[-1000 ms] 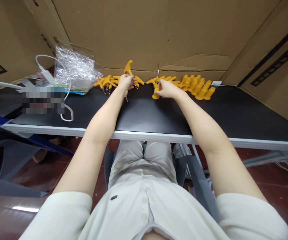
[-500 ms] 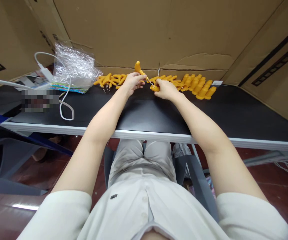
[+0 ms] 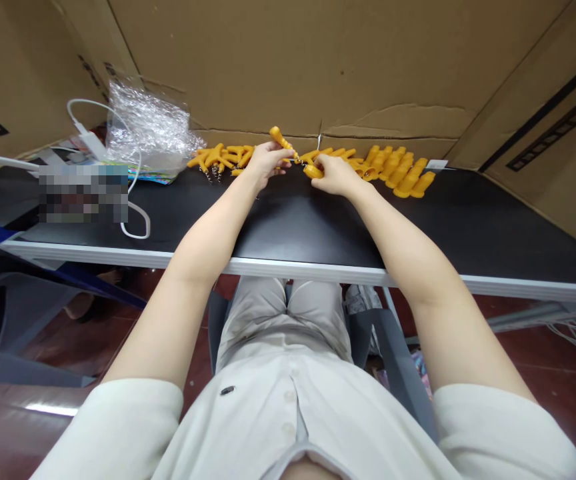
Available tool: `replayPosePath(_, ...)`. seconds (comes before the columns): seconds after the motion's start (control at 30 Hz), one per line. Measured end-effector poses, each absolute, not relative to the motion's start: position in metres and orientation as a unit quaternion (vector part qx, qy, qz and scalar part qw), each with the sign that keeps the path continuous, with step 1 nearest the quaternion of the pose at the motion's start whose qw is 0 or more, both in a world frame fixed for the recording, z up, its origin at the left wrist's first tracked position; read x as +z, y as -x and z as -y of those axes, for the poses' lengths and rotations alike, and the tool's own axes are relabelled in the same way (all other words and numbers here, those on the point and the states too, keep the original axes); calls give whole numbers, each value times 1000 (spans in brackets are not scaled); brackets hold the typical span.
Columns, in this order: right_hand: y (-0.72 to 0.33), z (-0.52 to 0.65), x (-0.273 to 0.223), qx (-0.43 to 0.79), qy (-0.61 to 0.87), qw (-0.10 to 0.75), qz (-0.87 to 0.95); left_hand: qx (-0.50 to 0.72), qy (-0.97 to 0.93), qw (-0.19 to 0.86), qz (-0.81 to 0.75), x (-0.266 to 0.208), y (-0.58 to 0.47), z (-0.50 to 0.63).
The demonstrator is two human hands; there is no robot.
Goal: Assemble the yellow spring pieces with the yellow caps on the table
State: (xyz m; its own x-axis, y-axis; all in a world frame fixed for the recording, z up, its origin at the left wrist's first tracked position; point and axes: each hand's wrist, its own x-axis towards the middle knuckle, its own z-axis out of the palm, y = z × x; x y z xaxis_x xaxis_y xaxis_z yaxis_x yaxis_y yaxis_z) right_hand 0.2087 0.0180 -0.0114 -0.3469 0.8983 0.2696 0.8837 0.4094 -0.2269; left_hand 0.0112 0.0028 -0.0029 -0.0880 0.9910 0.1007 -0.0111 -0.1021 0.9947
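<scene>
Over the back of the table, my left hand (image 3: pixel 267 162) is closed on an orange corkscrew (image 3: pixel 279 137). Its handle tilts up and to the left, and its metal spiral points right. My right hand (image 3: pixel 339 175) grips an orange plastic sleeve (image 3: pixel 313 171), its rounded end facing the spiral. A small gap seems to separate the two pieces. Several orange corkscrews (image 3: pixel 218 157) with bare spirals lie left of my left hand. Behind my right hand is another group of branching orange pieces (image 3: pixel 335 153), partly hidden.
Rows of orange sleeves (image 3: pixel 401 172) lie at the right along the cardboard wall (image 3: pixel 288 67). Clear plastic wrap (image 3: pixel 148 127) and a white cable (image 3: pixel 141 223) are at the left on the black table (image 3: pixel 298 227). A metal edge (image 3: pixel 308 269) runs along the front.
The corkscrew in my left hand has turned, so its handle shows from a narrower side. My right hand has shifted slightly, and the sleeve's rounded end now shows more.
</scene>
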Motion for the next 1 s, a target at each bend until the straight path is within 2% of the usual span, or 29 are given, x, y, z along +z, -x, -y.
replayPosePath(0.2,-210,-17,-11,26,539,186,821,498,-536,501,-461,-7,-8,-6)
replayPosePath(0.33,-213,-20,-12,33,531,202,823,492,-521,491,-496,-9,-8,-11)
replayPosePath(0.47,-215,-23,-11,45,516,222,826,481,-544,420,-545,-13,-7,-11)
replayPosePath(0.57,-217,-24,-9,70,491,248,832,455,-629,320,-543,-19,-2,-12)
replayPosePath(0.73,-221,-27,-9,120,477,275,826,337,-738,168,-560,-26,10,-18)
replayPosePath(1.0,-234,-34,-7,261,484,317,772,346,-732,139,-570,-23,17,-18)
